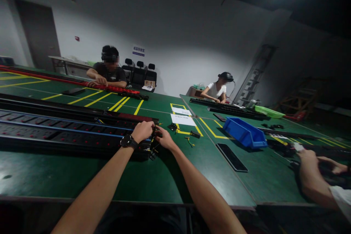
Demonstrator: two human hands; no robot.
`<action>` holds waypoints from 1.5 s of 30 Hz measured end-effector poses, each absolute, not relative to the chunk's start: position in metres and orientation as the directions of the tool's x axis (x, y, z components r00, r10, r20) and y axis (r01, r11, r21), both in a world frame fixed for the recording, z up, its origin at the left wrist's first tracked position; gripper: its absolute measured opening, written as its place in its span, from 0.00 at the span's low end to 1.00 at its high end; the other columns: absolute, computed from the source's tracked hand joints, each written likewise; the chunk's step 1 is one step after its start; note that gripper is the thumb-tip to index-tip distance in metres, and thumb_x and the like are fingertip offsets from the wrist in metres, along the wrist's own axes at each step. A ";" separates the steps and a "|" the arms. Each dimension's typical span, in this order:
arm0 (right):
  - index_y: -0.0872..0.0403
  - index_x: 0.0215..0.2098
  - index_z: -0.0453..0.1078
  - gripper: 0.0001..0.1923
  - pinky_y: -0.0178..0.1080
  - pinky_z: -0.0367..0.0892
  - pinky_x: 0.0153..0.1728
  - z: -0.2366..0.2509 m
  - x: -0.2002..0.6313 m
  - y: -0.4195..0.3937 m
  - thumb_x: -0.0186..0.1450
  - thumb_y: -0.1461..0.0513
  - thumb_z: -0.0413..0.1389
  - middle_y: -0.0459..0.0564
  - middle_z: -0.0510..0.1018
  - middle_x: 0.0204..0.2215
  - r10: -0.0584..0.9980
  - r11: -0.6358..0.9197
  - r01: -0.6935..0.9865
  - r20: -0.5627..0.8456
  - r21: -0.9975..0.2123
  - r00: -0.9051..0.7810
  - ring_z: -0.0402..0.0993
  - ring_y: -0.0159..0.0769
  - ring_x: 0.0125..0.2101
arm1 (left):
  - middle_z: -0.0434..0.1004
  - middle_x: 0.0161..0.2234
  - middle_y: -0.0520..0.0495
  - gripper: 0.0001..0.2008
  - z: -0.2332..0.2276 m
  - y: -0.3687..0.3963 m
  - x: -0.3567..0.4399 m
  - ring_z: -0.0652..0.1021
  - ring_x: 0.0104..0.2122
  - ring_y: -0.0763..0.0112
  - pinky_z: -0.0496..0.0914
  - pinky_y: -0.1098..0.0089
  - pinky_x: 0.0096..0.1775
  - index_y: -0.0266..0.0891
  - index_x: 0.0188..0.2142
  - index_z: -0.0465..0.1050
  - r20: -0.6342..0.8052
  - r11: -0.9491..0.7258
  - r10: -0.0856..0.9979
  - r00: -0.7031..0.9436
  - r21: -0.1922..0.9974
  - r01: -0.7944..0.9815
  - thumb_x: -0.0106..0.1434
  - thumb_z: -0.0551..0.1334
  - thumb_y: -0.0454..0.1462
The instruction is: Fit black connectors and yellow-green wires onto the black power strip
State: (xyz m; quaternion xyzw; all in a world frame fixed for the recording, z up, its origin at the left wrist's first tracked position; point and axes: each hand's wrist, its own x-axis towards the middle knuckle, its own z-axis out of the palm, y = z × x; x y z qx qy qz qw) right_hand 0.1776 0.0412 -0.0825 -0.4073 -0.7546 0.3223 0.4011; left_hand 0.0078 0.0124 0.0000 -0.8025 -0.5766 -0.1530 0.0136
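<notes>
We are working with both bare hands at the right-hand end of some long, black, bar-shaped housings with red-spotted panels [68, 138], which are lying side by side along the left part of the green-topped table [55, 182]. Our left hand [143, 131], below which a round, black wristwatch [126, 141] is sitting, is bending its fingers over that end, while our right hand [165, 138] is meeting it from the right with curled fingers. A small, dark part [157, 133] is showing between them, but we cannot tell what it is, or whether either hand is gripping it or merely touching it. Dark, loose pieces [153, 153] are hanging just below our fingers. To be handling this well, in our judgement, we should be bracing the housing end with the left hand and doing the fine work with the right fingertips, tilting our hands so that we are seeing the contact. We should also be guiding the loose pieces clear, so that nothing is getting pinched, and pressing gently. A thin, yellow-green wire [189, 141] and a small, black, rectangular block [195, 134] are lying to the right, near the right hand.
</notes>
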 end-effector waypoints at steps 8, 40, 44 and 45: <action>0.53 0.63 0.68 0.36 0.43 0.74 0.48 -0.084 0.176 0.044 0.55 0.71 0.55 0.51 0.84 0.44 0.904 0.414 0.386 0.323 -0.824 -0.280 0.80 0.41 0.44 | 0.84 0.44 0.38 0.17 0.005 0.007 0.010 0.82 0.47 0.54 0.70 0.60 0.49 0.42 0.50 0.78 0.275 -0.342 0.911 0.306 0.093 0.935 0.69 0.53 0.35; 0.57 0.48 0.80 0.24 0.50 0.68 0.51 -0.046 0.253 0.038 0.75 0.57 0.42 0.66 0.81 0.48 0.959 -0.175 0.959 0.183 -0.221 0.217 0.75 0.54 0.52 | 0.83 0.41 0.39 0.18 0.001 0.007 -0.004 0.81 0.42 0.58 0.71 0.62 0.46 0.40 0.43 0.78 0.371 -0.360 0.880 0.297 0.112 0.926 0.73 0.50 0.42; 0.56 0.50 0.79 0.24 0.47 0.68 0.49 -0.039 0.256 0.038 0.75 0.56 0.43 0.64 0.82 0.47 0.941 -0.218 0.941 0.199 -0.257 0.273 0.76 0.52 0.51 | 0.83 0.41 0.39 0.17 -0.001 0.008 -0.005 0.81 0.43 0.58 0.71 0.62 0.46 0.40 0.43 0.77 0.386 -0.370 0.871 0.304 0.107 0.923 0.73 0.50 0.41; 0.54 0.53 0.78 0.22 0.46 0.68 0.49 -0.040 0.257 0.038 0.74 0.57 0.44 0.62 0.81 0.49 0.946 -0.185 0.949 0.216 -0.254 0.242 0.75 0.51 0.52 | 0.83 0.41 0.39 0.17 -0.001 0.008 -0.005 0.81 0.42 0.58 0.71 0.62 0.45 0.40 0.43 0.77 0.387 -0.372 0.870 0.307 0.105 0.922 0.73 0.50 0.41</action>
